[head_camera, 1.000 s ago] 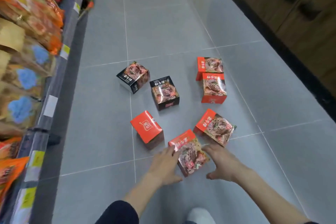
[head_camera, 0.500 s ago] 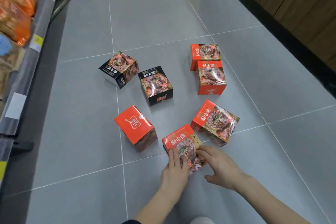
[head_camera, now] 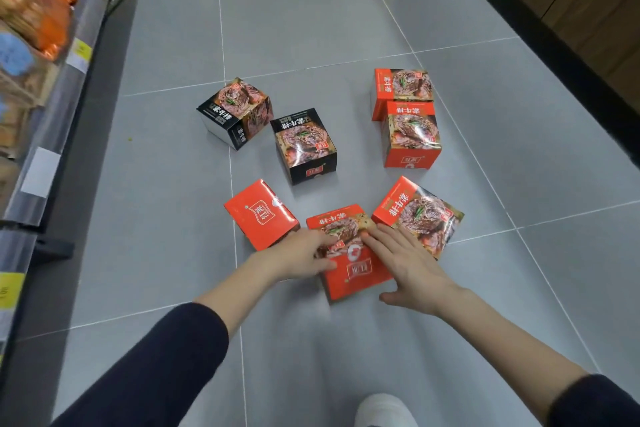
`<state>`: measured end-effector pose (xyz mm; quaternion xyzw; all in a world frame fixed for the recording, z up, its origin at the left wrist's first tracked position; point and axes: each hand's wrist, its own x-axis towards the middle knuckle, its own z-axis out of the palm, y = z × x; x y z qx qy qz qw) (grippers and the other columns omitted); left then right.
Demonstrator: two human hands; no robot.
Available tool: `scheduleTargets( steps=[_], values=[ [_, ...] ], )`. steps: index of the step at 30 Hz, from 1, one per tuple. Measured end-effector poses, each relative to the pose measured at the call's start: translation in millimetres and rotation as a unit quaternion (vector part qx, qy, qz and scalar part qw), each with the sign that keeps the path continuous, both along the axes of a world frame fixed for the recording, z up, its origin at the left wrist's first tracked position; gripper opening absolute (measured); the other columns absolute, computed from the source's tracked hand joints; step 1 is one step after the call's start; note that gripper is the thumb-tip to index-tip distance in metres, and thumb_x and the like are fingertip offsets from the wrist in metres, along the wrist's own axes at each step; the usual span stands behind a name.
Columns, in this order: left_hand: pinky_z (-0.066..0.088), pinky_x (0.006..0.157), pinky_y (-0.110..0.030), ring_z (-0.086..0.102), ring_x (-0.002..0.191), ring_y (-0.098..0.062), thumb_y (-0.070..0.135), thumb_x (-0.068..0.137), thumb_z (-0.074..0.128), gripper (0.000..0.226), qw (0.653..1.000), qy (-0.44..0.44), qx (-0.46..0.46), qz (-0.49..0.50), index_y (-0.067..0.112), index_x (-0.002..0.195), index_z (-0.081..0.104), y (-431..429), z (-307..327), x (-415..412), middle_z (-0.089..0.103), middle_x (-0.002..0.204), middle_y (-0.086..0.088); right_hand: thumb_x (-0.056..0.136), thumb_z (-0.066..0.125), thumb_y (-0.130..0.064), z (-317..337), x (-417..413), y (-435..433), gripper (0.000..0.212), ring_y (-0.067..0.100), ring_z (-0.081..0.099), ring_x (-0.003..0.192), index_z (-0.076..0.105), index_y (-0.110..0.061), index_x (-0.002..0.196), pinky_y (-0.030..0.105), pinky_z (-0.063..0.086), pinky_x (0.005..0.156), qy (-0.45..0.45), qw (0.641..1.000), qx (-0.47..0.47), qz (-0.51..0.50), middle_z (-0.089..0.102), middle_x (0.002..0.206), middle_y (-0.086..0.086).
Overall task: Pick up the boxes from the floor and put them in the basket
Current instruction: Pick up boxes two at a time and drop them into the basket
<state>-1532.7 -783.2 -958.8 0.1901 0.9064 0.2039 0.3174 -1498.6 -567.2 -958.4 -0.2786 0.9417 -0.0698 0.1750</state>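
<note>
**Two-handed grip on the nearest red box**

The grip is shared. The left hand (head_camera: 304, 253) curls fingers and thumb round the left corner of the near box (head_camera: 349, 267). The right hand (head_camera: 405, 260) lies flat and unclenched, pressing the box's right side. The box sits on the floor (head_camera: 311, 28) at the lower middle of the frame.

The risk, as I judge it, is that the flat right palm slips on the glossy card and the box drops. Lifting could also knock the red box (head_camera: 419, 215) just beside it at right.

There are seven boxes: five red and two black. No basket is in view.
</note>
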Motion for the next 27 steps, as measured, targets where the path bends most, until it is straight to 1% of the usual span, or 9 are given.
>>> scheduleTargets(
  steps=[2,4,6,12,16,19,22,24,27],
  values=[
    [0.039,0.1,-0.027,0.053,0.119,-0.019,0.028,0.089,0.061,0.048,0.998,-0.044,0.041,0.036,0.016,0.134,0.05,-7.0,1.3,-14.4,0.056,0.133,-0.002,0.054,0.083,-0.044,-1.1,-8.3,-10.4,0.112,0.028,0.028,0.141,0.029,-0.009,0.145,0.035,0.005,0.113,0.044,0.998,0.029,0.018,0.032,0.151,0.011],
    [0.039,0.102,-0.028,0.053,0.119,-0.018,0.025,0.089,0.061,0.047,0.994,-0.066,0.062,0.06,0.015,0.134,0.051,-12.0,-0.3,-22.2,0.056,0.134,-0.002,0.028,0.088,-0.052,-4.6,-16.7,-22.4,0.122,0.032,0.054,0.122,0.047,-0.005,0.132,0.044,0.033,0.106,0.078,0.995,0.056,0.038,0.056,0.131,0.014],
    [0.039,0.102,-0.029,0.053,0.118,-0.019,0.024,0.091,0.059,0.046,0.992,-0.078,0.073,0.072,0.015,0.134,0.051,-13.9,-1.4,-26.1,0.056,0.133,-0.003,0.017,0.085,-0.054,-8.3,-24.0,-32.6,0.122,0.029,0.063,0.106,0.052,-0.006,0.123,0.048,0.047,0.095,0.111,0.991,0.05,0.045,0.064,0.116,0.01],
    [0.042,0.103,-0.039,0.056,0.114,-0.02,0.022,0.096,0.049,0.038,0.984,-0.103,0.106,0.095,0.017,0.133,0.051,-14.9,-3.0,-28.7,0.06,0.128,-0.004,0.032,0.083,-0.041,-17.5,-35.6,-44.3,0.094,0.029,0.063,0.096,0.049,-0.009,0.113,0.053,0.045,0.095,0.165,0.984,0.055,0.037,0.063,0.103,0.008],
    [0.043,0.1,-0.031,0.056,0.114,-0.018,0.021,0.096,0.048,0.039,0.98,-0.096,0.122,0.124,0.017,0.135,0.049,-12.0,-3.7,-21.7,0.059,0.129,-0.003,0.032,0.083,-0.038,-19.4,-37.4,-45.1,0.092,0.029,0.063,0.094,0.046,-0.008,0.111,0.056,0.044,0.094,0.171,0.984,0.048,0.033,0.063,0.101,0.008],
    [0.043,0.088,-0.022,0.058,0.104,-0.014,0.023,0.094,0.051,0.038,0.979,-0.022,0.136,0.149,0.015,0.131,0.053,-15.4,-0.1,-15.0,0.062,0.125,-0.003,0.033,0.083,-0.036,-19.8,-40.4,-44.9,0.091,0.028,0.062,0.092,0.047,-0.009,0.111,0.056,0.045,0.095,0.154,0.986,0.052,0.017,0.063,0.1,0.006],
    [0.039,0.085,-0.018,0.06,0.105,-0.014,0.012,0.092,0.052,0.032,0.967,0.073,0.147,0.196,0.009,0.123,0.059,-33.5,13.2,-15.2,0.063,0.122,-0.005,0.051,0.078,-0.033,-13.4,-43.5,-44.1,0.078,0.029,0.057,0.1,0.046,-0.01,0.118,0.055,0.033,0.105,0.11,0.992,0.056,0.007,0.058,0.107,0.007],
    [0.04,0.087,-0.021,0.059,0.109,-0.019,0.0,0.084,0.05,0.039,0.971,0.135,0.105,0.168,0.009,0.122,0.059,-52.6,21.9,-21.6,0.062,0.122,-0.008,0.063,0.072,-0.032,-10.7,-45.7,-40.7,0.074,0.03,0.049,0.111,0.041,-0.01,0.127,0.052,0.021,0.112,0.07,0.996,0.048,0.011,0.051,0.117,0.008],
    [0.038,0.099,-0.03,0.043,0.127,-0.022,0.005,0.075,0.057,0.064,0.985,0.164,-0.049,0.037,0.018,0.135,0.044,-79.6,32.7,-34.6,0.046,0.139,-0.004,0.064,0.071,-0.037,-7.3,-48.7,-37.0,0.077,0.027,0.044,0.113,0.037,-0.013,0.129,0.043,0.026,0.109,0.029,0.998,0.056,0.021,0.048,0.121,0.006]
  ],
)
